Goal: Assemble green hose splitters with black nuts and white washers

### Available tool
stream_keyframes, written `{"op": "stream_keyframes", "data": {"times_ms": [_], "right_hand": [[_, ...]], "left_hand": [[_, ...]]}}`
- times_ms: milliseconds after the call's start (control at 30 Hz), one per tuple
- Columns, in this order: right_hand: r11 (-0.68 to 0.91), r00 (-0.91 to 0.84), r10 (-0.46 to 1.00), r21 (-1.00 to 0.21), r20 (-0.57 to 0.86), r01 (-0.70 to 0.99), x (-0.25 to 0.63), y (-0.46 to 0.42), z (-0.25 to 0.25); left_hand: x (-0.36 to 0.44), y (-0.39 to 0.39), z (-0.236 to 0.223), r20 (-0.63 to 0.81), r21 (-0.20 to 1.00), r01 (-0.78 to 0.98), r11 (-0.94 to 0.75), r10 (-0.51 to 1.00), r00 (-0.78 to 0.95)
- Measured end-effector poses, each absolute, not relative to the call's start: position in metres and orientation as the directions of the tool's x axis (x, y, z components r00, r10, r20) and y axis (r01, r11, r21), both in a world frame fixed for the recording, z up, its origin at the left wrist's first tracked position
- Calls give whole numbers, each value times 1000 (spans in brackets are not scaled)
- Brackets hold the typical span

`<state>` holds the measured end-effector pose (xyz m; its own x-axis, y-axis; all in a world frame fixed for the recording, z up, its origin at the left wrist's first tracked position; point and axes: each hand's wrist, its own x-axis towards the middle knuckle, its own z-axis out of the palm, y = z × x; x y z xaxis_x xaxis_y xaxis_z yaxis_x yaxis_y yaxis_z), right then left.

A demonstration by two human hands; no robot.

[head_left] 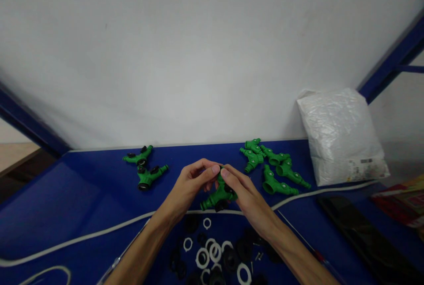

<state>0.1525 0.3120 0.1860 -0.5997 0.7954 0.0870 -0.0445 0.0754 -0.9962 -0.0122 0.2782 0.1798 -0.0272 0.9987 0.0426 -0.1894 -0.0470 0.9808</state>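
Observation:
Between my two hands is a green Y-shaped hose splitter [216, 197] with black valve knobs, held above the blue table. My left hand [195, 179] pinches its upper end with thumb and fingers. From the other side my right hand [239, 188] grips the body, thumb pressed close to the left thumb. Part of the splitter is hidden by the fingers. To the left lie two splitters fitted with black parts, the nearer one [149, 175] and a farther one [137, 157]. Several green splitter bodies [278, 184] without black knobs lie to the right.
White rings [215, 252], black rings [231, 258] and small screws [259, 256] are scattered in front of me. A white cable [109, 231] crosses the table. Screwdrivers [319, 256] lie beside my forearms. A white plastic package [342, 137] leans against the wall at right, near a dark flat object [361, 227].

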Motion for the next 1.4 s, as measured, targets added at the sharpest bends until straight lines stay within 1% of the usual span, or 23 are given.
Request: {"op": "stream_keyframes", "data": {"times_ms": [200, 400, 467, 667, 767, 900, 1067, 1200, 1400], "right_hand": [[63, -580, 807, -993, 110, -101, 152, 312, 179], [165, -561, 810, -984, 170, -60, 151, 313, 181], [190, -566, 803, -980, 188, -56, 151, 313, 182], [248, -568, 786, -966, 246, -75, 150, 310, 184], [260, -561, 791, -964, 243, -52, 150, 309, 185], [294, -522, 814, -956, 255, -7, 150, 309, 184], [346, -490, 820, -938, 296, 12, 150, 309, 182], [355, -487, 820, -935, 301, 21, 153, 307, 182], [367, -489, 813, -930, 316, 8, 155, 306, 180]], "left_hand": [[-10, 276, 182, 69, 983, -165, -78, 996, -61], [-4, 274, 184, 58, 988, -133, -72, 992, -111], [-3, 273, 185, 39, 991, -126, -51, 994, -99], [-1, 272, 190, 30, 999, -25, -32, 997, -65], [-1, 272, 189, 16, 997, -81, -19, 999, -28], [0, 272, 184, 1, 972, -236, 7, 999, 35], [2, 272, 181, -17, 918, -394, 38, 998, 58], [4, 272, 181, 6, 893, -450, 21, 998, 57], [5, 271, 181, 21, 876, -483, 12, 998, 63]]}}
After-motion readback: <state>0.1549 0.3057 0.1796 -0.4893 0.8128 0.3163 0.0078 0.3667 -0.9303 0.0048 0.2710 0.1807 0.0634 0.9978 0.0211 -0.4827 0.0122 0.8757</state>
